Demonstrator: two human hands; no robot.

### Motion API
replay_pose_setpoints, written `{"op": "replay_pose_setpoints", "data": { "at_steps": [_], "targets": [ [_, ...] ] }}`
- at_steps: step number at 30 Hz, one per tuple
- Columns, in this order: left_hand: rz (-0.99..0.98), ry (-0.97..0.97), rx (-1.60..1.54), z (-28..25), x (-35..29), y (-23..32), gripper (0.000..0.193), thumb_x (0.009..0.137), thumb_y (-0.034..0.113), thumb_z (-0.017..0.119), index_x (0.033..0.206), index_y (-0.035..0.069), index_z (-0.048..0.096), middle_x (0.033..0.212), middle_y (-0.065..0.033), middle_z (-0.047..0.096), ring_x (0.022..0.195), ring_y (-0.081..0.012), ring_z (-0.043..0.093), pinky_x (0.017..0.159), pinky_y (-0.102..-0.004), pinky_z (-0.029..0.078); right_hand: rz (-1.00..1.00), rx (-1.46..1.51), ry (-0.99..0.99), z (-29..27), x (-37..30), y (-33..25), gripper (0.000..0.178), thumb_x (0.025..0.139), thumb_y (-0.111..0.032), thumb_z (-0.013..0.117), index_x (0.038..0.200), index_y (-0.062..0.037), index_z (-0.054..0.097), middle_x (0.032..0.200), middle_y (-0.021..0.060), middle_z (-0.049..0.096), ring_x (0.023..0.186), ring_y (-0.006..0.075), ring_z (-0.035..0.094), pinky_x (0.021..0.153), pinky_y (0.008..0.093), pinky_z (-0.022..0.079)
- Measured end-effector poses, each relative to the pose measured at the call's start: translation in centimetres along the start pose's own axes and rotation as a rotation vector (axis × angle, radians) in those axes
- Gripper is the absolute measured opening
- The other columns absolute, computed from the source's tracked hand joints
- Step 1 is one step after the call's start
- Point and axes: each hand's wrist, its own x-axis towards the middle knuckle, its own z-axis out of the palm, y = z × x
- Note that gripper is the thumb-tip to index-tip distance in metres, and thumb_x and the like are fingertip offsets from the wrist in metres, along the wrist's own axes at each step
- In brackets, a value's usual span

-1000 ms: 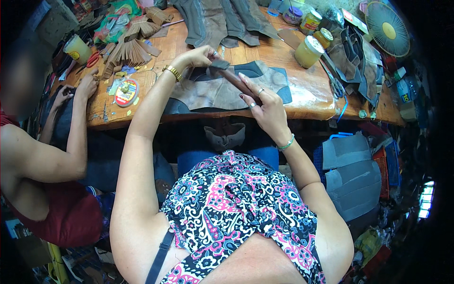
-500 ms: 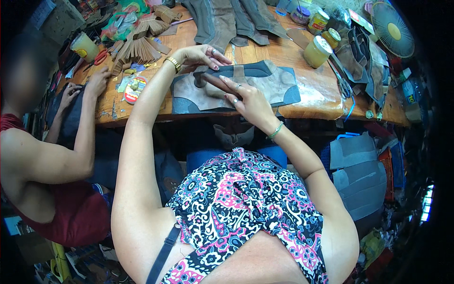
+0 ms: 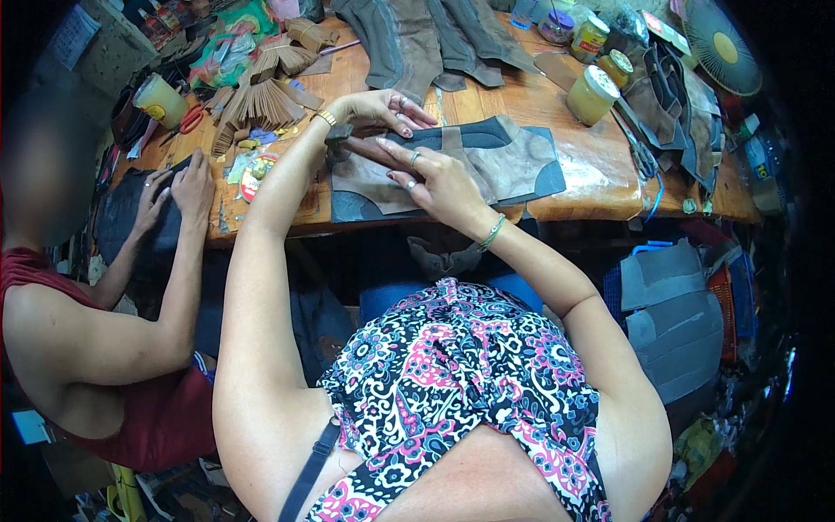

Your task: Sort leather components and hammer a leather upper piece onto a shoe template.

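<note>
A brown and dark grey leather piece lies flat along the table's near edge in front of me. My right hand is closed round the wooden handle of a hammer, index finger stretched along it. The dark hammer head is over the piece's left end, close to my left wrist; whether it touches the leather I cannot tell. My left hand rests at the far edge of the leather piece with its fingers extended and nothing visible in them.
On my left a co-worker's hands rest on dark material. Fanned brown strips, red scissors and a glue jar lie beyond. More leather pieces, jars, blue-handled scissors and a fan are farther off.
The hammer head has moved left and away from me, toward my left wrist. The co-worker's hands have come closer together. The whole view has shifted slightly.
</note>
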Motion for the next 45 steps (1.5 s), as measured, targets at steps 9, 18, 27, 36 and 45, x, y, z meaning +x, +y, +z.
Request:
{"op": "replay_pose_setpoints", "data": {
  "at_steps": [9,18,27,36,45],
  "targets": [
    [0.07,-0.054,0.002,0.0,0.2,0.2,0.065,0.079,-0.008,0.077,0.141,-0.005,0.056,0.13,-0.0145,0.068,0.12,-0.0161,0.065,0.106,-0.0278,0.051,-0.1,0.059,-0.052,-0.9,-0.2,-1.2,0.049,0.096,-0.028,0.063,0.145,-0.0233,0.056,0.097,0.0179,0.068,0.088,0.0394,0.068,0.077,0.0506,0.055],
    [0.049,0.025,-0.049,1.4,-0.8,-0.1,0.064,0.077,-0.008,0.078,0.138,-0.005,0.059,0.126,-0.0132,0.071,0.115,-0.0144,0.068,0.104,-0.026,0.051,-0.108,0.115,-0.025,-0.8,-2.7,-1.9,0.047,0.096,-0.027,0.065,0.143,-0.0228,0.059,0.097,0.0176,0.067,0.083,0.0393,0.069,0.074,0.0492,0.056],
    [0.077,0.133,0.453,4.1,-0.7,1.4,0.061,0.085,0.017,0.083,0.14,0.002,0.061,0.116,-0.0018,0.069,0.102,-0.009,0.06,0.093,-0.024,0.048,0.046,0.04,0.067,-8.1,-7.9,2.8,0.052,0.081,-0.017,0.081,0.131,-0.0176,0.068,0.097,0.0152,0.073,0.082,0.0343,0.072,0.071,0.0408,0.057],
    [-0.004,0.471,0.923,10.0,2.2,2.8,0.064,0.067,0.052,0.092,0.095,0.0,0.068,0.084,-0.0073,0.061,0.081,-0.0181,0.057,0.073,-0.0335,0.045,0.209,-0.677,0.513,-17.5,-15.6,14.7,0.036,0.077,-0.019,0.084,0.11,-0.0097,0.074,0.095,0.0108,0.07,0.084,0.0326,0.069,0.074,0.0396,0.054],
    [0.233,0.519,0.749,14.2,1.2,4.6,0.05,0.078,0.042,0.087,0.091,-0.002,0.068,0.072,-0.0023,0.049,0.069,-0.0108,0.046,0.06,-0.0304,0.037,0.272,-0.64,0.521,-18.5,-13.6,14.8,0.044,0.088,-0.024,0.076,0.129,-0.0101,0.069,0.126,0.0111,0.067,0.12,0.032,0.059,0.108,0.046,0.038]
  ]
}}
